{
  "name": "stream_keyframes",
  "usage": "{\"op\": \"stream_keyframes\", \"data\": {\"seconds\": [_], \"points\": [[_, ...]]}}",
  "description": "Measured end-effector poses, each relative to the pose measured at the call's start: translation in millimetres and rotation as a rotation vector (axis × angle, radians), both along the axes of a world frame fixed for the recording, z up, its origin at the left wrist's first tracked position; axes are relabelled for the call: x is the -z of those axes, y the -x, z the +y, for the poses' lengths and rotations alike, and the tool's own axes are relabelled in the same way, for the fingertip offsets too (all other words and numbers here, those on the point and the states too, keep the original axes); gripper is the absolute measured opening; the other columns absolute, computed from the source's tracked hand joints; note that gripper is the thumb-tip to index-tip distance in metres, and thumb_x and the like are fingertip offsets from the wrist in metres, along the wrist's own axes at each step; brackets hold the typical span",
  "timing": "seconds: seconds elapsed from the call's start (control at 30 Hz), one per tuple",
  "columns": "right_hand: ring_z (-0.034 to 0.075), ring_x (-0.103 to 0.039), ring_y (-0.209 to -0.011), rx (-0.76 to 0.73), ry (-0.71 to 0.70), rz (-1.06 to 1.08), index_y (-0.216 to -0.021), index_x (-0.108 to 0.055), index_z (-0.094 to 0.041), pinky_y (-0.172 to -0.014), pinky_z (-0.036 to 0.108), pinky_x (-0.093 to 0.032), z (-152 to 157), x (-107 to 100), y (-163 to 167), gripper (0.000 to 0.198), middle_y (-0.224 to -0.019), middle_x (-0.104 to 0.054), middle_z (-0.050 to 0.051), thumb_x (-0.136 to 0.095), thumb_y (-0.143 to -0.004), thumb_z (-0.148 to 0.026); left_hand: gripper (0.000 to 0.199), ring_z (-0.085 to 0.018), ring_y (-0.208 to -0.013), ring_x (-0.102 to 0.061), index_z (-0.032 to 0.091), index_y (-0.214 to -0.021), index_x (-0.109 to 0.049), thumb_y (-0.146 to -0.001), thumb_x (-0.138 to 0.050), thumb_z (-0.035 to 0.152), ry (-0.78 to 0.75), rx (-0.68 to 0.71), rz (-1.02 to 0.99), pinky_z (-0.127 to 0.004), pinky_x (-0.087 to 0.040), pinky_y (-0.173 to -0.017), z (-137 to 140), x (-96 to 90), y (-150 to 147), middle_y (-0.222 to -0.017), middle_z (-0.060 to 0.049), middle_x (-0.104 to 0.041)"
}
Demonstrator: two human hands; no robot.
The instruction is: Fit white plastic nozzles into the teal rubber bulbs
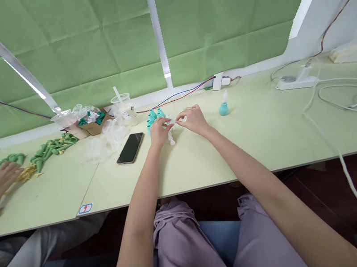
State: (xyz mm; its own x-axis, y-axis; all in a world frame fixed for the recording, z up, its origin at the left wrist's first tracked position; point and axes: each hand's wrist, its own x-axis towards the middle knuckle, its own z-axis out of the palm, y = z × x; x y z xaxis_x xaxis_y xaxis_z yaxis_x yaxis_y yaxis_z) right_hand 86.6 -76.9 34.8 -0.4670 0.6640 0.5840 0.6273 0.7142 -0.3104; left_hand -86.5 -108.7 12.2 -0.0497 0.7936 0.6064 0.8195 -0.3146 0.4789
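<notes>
My left hand [159, 132] and my right hand [194, 120] meet over the table, thumbs and forefingers pinched close together. Between the fingertips is a small whitish piece [173, 121], too small to name; both hands seem to grip it. Just below, a string of white, knobbly pieces [171, 140] lies on the tabletop by my left fingers. Several teal, cup-like parts [152, 117] stand behind my left hand and are partly hidden by it. To the right of my right hand stands a small teal squeeze bottle [224, 108] with a whitish pointed tip.
A dark phone [130, 148] and crumpled clear plastic [107, 140] lie to the left. Behind are a cup with a straw [124, 108] and a cardboard box [96, 126]. At far left, a co-worker's hand [4, 177] touches green parts [54, 148]. White cables [345, 93] run at right.
</notes>
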Motion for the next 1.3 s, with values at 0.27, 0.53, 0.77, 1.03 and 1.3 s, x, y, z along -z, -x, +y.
{"op": "stream_keyframes", "data": {"seconds": [0.27,0.53,0.77,1.03,1.3], "points": [[0.021,-0.054,-0.087,-0.04,-0.165,-0.001,-0.102,-0.071,-0.025,-0.082,0.039,-0.022,-1.2,6.1,-1.5,0.023,-0.093,-0.074,0.004,-0.052,-0.091,-0.031,0.014,-0.012,-0.064,-0.062,0.019,-0.086,-0.069,-0.072,-0.071,0.022,0.02,0.116,-0.065,-0.025,-0.05,-0.065,2.3,1.5,-8.3,-0.089,-0.003,-0.064],[0.022,-0.05,-0.094,-0.045,-0.154,0.009,-0.091,-0.075,-0.029,-0.084,0.041,-0.022,3.1,10.0,-5.1,0.03,-0.098,-0.073,0.003,-0.049,-0.092,-0.042,0.019,-0.014,-0.067,-0.06,0.017,-0.085,-0.069,-0.073,-0.073,0.032,-0.025,0.153,-0.114,-0.032,-0.052,-0.069,3.8,2.9,-7.4,-0.089,-0.008,-0.066],[0.023,-0.053,-0.096,-0.025,-0.023,0.154,-0.089,-0.076,-0.029,-0.084,0.04,-0.026,7.7,13.1,-2.0,0.026,-0.1,-0.073,0.004,-0.054,-0.089,-0.043,0.024,-0.015,-0.068,-0.06,0.018,-0.085,-0.07,-0.069,-0.075,0.035,-0.036,0.152,-0.206,-0.031,-0.052,-0.071,7.0,4.7,-7.9,-0.083,-0.006,-0.067],[0.021,-0.064,-0.093,-0.142,0.195,0.407,-0.081,-0.076,-0.028,-0.09,0.036,-0.038,9.2,9.3,-5.7,0.014,-0.09,-0.075,0.0,-0.069,-0.076,-0.039,0.026,-0.017,-0.071,-0.061,0.018,-0.081,-0.071,-0.066,-0.075,0.039,-0.042,0.198,-0.407,-0.032,-0.051,-0.071,6.0,1.1,-11.0,-0.083,-0.007,-0.068],[0.018,-0.069,-0.076,-0.274,0.383,0.663,-0.079,-0.075,-0.021,-0.077,0.03,-0.05,15.3,11.5,-1.5,0.017,-0.082,-0.074,0.003,-0.074,-0.069,-0.035,0.037,-0.017,-0.079,-0.064,0.017,-0.094,-0.065,-0.07,-0.071,0.045,0.07,0.376,-0.612,-0.034,-0.052,-0.077,8.8,-0.8,-14.3,-0.093,-0.008,-0.068]]}}
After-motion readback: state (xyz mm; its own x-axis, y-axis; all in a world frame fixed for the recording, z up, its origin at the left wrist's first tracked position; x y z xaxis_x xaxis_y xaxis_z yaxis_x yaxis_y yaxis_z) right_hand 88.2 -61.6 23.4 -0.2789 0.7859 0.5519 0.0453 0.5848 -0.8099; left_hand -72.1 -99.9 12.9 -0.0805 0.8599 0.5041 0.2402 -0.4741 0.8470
